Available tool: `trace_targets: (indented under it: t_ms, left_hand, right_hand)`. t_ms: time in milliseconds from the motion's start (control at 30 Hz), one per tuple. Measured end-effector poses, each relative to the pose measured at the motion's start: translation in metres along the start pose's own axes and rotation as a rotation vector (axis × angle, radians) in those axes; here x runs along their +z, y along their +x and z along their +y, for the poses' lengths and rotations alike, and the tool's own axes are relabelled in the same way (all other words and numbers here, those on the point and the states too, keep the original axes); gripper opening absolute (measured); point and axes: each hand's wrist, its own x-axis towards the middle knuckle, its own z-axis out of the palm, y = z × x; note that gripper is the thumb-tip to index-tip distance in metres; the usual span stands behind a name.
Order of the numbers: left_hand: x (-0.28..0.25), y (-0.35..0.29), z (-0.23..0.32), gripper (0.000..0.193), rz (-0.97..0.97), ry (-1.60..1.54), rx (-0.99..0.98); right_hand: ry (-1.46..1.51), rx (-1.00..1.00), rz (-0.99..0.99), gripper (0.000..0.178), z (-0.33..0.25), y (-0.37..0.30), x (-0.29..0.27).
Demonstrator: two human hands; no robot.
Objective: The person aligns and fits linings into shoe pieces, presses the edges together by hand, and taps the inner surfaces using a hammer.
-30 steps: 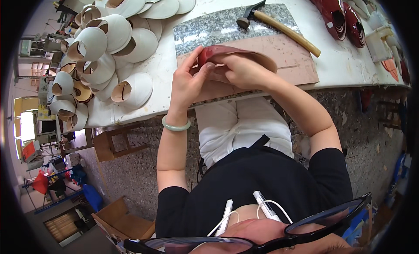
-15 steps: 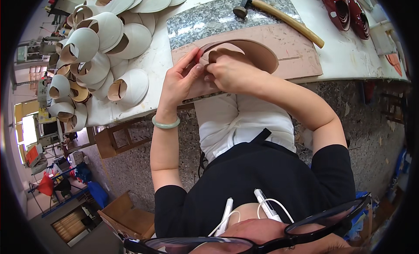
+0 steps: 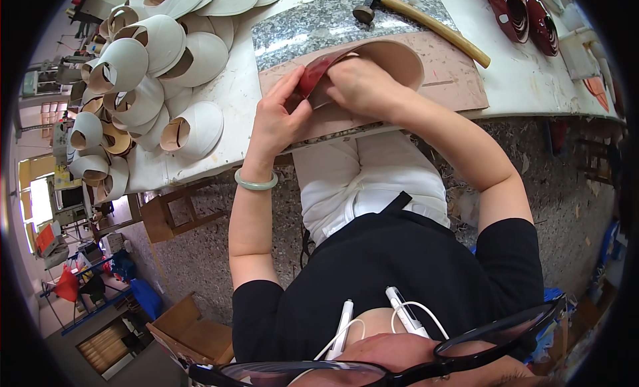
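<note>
A shoe upper (image 3: 403, 59), glossy dark red outside and pale tan inside, is held over a pinkish-tan board (image 3: 452, 87) near the table's front edge. My left hand (image 3: 283, 114) grips its left end, thumb below and fingers against the red face. My right hand (image 3: 359, 87) is closed at the near edge of the upper, with its knuckles up in front of the tan lining; its fingertips are hidden. The upper's rounded end curves out to the right beyond my right hand.
Beyond the board lie a grey mottled slab (image 3: 299, 31) and a hammer (image 3: 432, 29) with a wooden handle. Many pale shoe uppers (image 3: 193, 131) are heaped on the left. Dark red uppers (image 3: 512, 14) and a translucent container (image 3: 579, 54) stand at the right.
The upper has turned so that its red outer face shows between my hands. My right hand has shifted slightly right and away from the left hand, whose thumb and fingers are now further apart.
</note>
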Motion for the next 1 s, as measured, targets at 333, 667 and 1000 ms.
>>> trace_targets:
  t_ms: [333,667,1000]
  left_hand:
    - [0.014,0.006,0.005,0.052,0.111,0.222,0.026]
    - [0.009,0.001,0.008,0.064,-0.059,0.432,0.178]
    - [0.016,0.006,0.012,0.068,-0.041,0.343,0.081]
  right_hand:
    - [-0.026,-0.006,0.159,0.02,-0.005,-0.025,0.008]
    - [-0.198,-0.039,-0.014,0.015,0.005,-0.002,-0.01]
    - [-0.079,-0.003,0.056,0.019,0.001,-0.026,0.005]
